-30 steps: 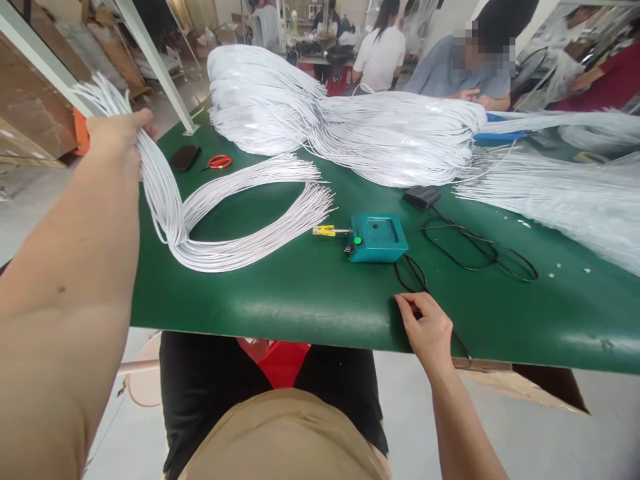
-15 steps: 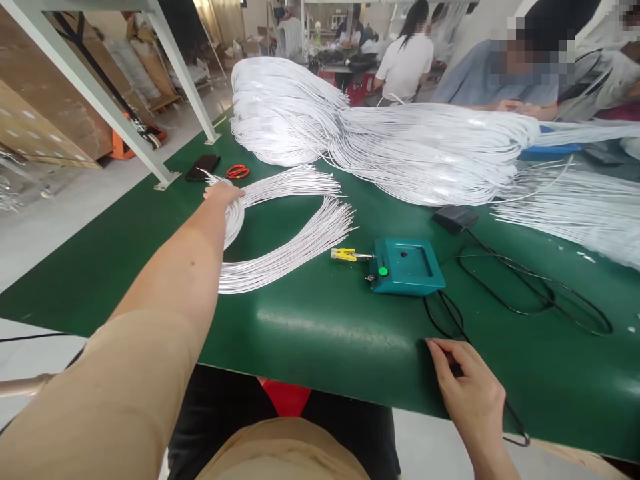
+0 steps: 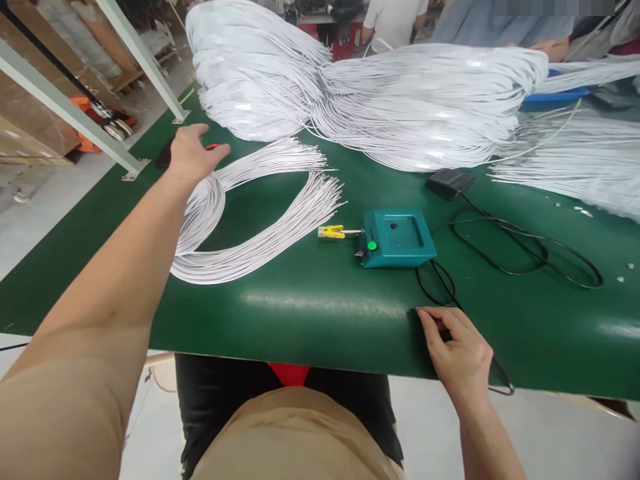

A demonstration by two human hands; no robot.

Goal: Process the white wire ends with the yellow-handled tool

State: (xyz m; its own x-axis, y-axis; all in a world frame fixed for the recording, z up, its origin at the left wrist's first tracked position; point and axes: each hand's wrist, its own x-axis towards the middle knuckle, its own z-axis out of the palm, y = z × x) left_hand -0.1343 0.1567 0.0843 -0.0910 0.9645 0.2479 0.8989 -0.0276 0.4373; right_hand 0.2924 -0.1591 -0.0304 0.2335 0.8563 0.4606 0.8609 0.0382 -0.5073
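Note:
My left hand (image 3: 193, 157) hovers over the far left of the green table, fingers spread, holding nothing. Below and beside it curves a loose bundle of white wires (image 3: 260, 260), with its cut ends pointing right. Red-handled scissors (image 3: 213, 147) and a dark flat object (image 3: 164, 155) are partly hidden behind that hand. Near the front edge, my right hand (image 3: 457, 347) rests with thumb and fingertips pinched together; anything between them is too small to see. A teal box-shaped device (image 3: 400, 237) with a green button stands ahead of it, a yellow clip (image 3: 331, 231) projecting from its left side.
Big heaps of white wire (image 3: 420, 107) cover the back of the green table (image 3: 320, 320), with more wires (image 3: 575, 167) at right. A black power adapter (image 3: 450, 182) and its looping cable lie right of the device. A metal frame (image 3: 145, 60) stands at left; people sit beyond.
My left hand has let go of the wire bundle, opened and risen off it. The bundle's left end lies looser on the table. My right hand keeps its pinch; the view has tilted down.

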